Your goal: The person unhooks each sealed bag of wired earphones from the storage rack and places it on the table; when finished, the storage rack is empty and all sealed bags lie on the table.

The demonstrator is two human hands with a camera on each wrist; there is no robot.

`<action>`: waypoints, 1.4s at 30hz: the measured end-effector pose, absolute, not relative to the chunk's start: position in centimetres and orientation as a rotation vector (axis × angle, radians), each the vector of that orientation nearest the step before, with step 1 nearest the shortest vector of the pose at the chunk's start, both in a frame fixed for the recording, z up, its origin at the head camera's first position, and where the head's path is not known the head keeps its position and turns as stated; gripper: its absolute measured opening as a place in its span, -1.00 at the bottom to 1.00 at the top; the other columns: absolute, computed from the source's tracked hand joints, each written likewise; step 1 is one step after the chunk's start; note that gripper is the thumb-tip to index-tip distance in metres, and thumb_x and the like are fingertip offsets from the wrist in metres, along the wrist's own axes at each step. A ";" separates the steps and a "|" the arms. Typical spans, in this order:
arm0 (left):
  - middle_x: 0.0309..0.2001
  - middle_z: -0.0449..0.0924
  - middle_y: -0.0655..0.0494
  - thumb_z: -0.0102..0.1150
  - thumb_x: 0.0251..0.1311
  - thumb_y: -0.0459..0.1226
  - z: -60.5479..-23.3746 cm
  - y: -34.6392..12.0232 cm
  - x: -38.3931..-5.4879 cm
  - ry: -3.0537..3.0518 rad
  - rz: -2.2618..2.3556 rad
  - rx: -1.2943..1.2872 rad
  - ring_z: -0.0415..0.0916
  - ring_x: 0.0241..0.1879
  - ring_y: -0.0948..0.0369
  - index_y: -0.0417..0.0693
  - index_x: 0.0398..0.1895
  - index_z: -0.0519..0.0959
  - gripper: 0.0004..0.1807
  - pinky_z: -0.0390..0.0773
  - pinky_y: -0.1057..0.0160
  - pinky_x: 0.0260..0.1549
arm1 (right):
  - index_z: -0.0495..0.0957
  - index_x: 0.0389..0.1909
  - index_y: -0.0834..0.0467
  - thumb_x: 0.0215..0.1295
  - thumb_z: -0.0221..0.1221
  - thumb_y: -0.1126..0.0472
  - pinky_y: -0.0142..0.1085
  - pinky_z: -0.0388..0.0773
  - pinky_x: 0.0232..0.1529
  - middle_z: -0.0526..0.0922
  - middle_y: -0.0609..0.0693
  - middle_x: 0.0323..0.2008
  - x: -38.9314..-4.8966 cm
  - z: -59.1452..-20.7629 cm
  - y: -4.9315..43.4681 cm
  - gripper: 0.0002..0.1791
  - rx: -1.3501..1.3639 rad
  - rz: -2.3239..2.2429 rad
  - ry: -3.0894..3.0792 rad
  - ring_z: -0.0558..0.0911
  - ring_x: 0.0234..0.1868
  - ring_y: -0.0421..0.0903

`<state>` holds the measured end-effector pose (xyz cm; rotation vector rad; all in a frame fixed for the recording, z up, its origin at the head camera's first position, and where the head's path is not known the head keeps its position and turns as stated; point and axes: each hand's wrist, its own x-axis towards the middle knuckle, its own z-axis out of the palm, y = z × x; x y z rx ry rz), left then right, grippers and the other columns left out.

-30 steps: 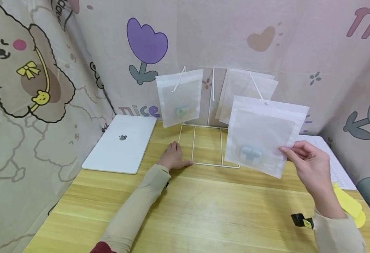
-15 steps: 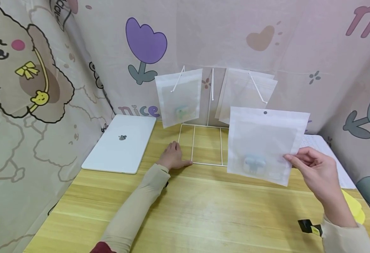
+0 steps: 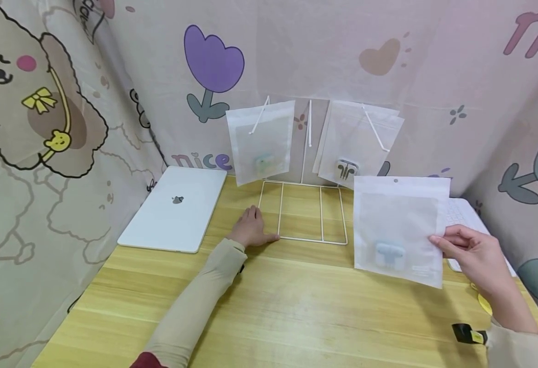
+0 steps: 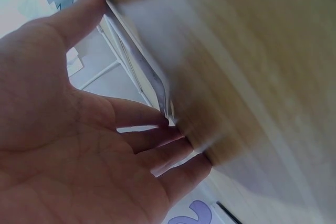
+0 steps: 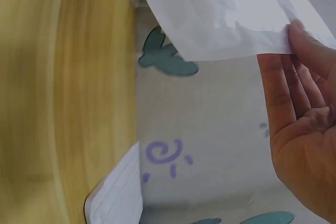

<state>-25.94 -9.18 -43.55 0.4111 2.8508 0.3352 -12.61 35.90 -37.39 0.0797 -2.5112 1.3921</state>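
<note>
My right hand (image 3: 475, 250) pinches the right edge of a white translucent zip pouch (image 3: 399, 220) between thumb and fingers. Through the pouch's front shows a pale blue earphone shape, and a punched hole sits at its top. In the right wrist view the thumb lies over the edge of the pouch (image 5: 236, 30). My left hand (image 3: 250, 227) rests with straight fingers on the table at the left side of a white wire display rack (image 3: 312, 240). Similar pouches hang from the rack's hooks: one on the left (image 3: 266, 145), several on the right (image 3: 358, 135). The middle hook carries nothing.
A closed silver laptop (image 3: 172, 209) lies at the left on the wooden table (image 3: 296, 306). To the right are a white keyboard (image 3: 462, 209), partly behind the right hand, and a yellow thing (image 3: 484, 304) mostly hidden by the forearm. Printed curtains surround the table.
My right hand has drawn the pouch off the right hook's tip, then down and to the right. Behind it, a hanging pouch with earphones is now uncovered. My left hand has stayed put.
</note>
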 end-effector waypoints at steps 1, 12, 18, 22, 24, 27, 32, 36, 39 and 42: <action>0.49 -0.11 -0.38 0.15 0.20 0.29 -43.6 -9.2 -25.9 2.851 0.337 0.413 -0.13 0.47 -0.20 -0.52 0.48 -0.09 0.21 -0.04 -0.01 0.41 | 0.64 -0.26 0.25 0.29 0.29 0.37 -0.49 0.58 -0.47 0.75 -0.09 -0.44 -12.8 -37.4 36.3 -0.95 0.061 1.393 -2.529 0.67 -0.48 -0.27; 0.48 -0.09 -0.40 0.15 0.20 0.28 -44.1 -9.3 -26.2 2.865 0.328 0.444 -0.12 0.47 -0.21 -0.54 0.46 -0.08 0.21 -0.03 0.01 0.42 | 0.50 -0.06 0.34 0.36 0.25 -0.01 -0.51 0.53 -0.42 0.74 -0.06 -0.35 -15.2 -36.8 38.6 -0.54 -0.148 1.220 -2.799 0.70 -0.41 -0.16; 0.50 -0.13 -0.35 0.11 0.20 0.32 -44.3 -9.5 -26.4 2.852 0.327 0.424 -0.16 0.48 -0.18 -0.50 0.49 -0.11 0.22 -0.04 0.02 0.42 | 0.45 0.08 0.42 0.36 0.24 -0.07 -0.34 0.59 -0.37 0.68 0.29 -0.17 -16.8 -37.1 38.4 -0.38 -0.212 1.140 -2.912 0.69 -0.35 -0.06; 0.51 -0.15 -0.34 0.09 0.20 0.33 -44.3 -9.5 -26.3 2.843 0.330 0.421 -0.18 0.49 -0.17 -0.48 0.49 -0.13 0.22 -0.03 0.01 0.41 | 0.42 0.10 0.47 0.37 0.24 -0.03 -0.25 0.63 -0.36 0.66 0.32 -0.14 -17.7 -37.6 38.3 -0.37 -0.228 1.143 -2.951 0.68 -0.33 -0.08; 0.51 -0.16 -0.35 0.09 0.21 0.32 -44.2 -9.4 -26.3 2.841 0.335 0.422 -0.18 0.49 -0.17 -0.49 0.49 -0.13 0.22 -0.02 0.00 0.41 | 0.41 0.08 0.50 0.37 0.25 0.02 -0.30 0.64 -0.37 0.67 0.30 -0.18 -18.0 -37.9 38.2 -0.40 -0.222 1.167 -2.942 0.67 -0.36 -0.12; 0.51 -0.16 -0.34 0.08 0.21 0.33 -44.0 -9.4 -26.2 2.836 0.323 0.421 -0.19 0.49 -0.16 -0.48 0.50 -0.14 0.22 -0.03 0.01 0.42 | 0.42 0.07 0.53 0.37 0.25 0.08 -0.28 0.66 -0.38 0.69 0.25 -0.24 -18.6 -38.4 37.9 -0.43 -0.222 1.197 -2.940 0.67 -0.40 -0.15; 0.51 -0.14 -0.34 0.09 0.21 0.32 -43.8 -9.4 -26.2 2.848 0.320 0.429 -0.16 0.49 -0.17 -0.48 0.49 -0.13 0.22 -0.02 0.02 0.41 | 0.43 0.08 0.54 0.36 0.26 0.10 -0.29 0.66 -0.38 0.66 0.15 -0.28 -19.7 -39.4 38.0 -0.43 -0.280 1.199 -2.963 0.63 -0.40 -0.13; 0.51 -0.14 -0.34 0.09 0.20 0.33 -44.0 -9.4 -26.2 2.847 0.314 0.425 -0.16 0.49 -0.16 -0.47 0.50 -0.13 0.22 -0.02 0.02 0.41 | 0.43 0.08 0.54 0.34 0.26 0.11 -0.30 0.64 -0.40 0.63 0.10 -0.33 -20.6 -40.0 38.2 -0.43 -0.346 1.216 -2.965 0.61 -0.41 -0.13; 0.51 -0.16 -0.33 0.08 0.20 0.34 -44.2 -9.4 -26.2 2.843 0.313 0.420 -0.17 0.49 -0.15 -0.46 0.50 -0.15 0.23 -0.04 0.02 0.42 | 0.44 0.08 0.54 0.32 0.26 0.13 -0.31 0.63 -0.41 0.62 0.08 -0.34 -21.2 -40.5 38.3 -0.44 -0.410 1.229 -2.962 0.59 -0.42 -0.15; 0.51 -0.15 -0.34 0.08 0.20 0.34 -44.3 -9.5 -26.2 2.846 0.315 0.419 -0.17 0.49 -0.16 -0.46 0.50 -0.14 0.23 -0.05 0.02 0.42 | 0.43 0.10 0.53 0.32 0.26 0.13 -0.31 0.61 -0.42 0.62 0.12 -0.32 -21.9 -40.9 38.3 -0.44 -0.481 1.225 -2.971 0.59 -0.42 -0.14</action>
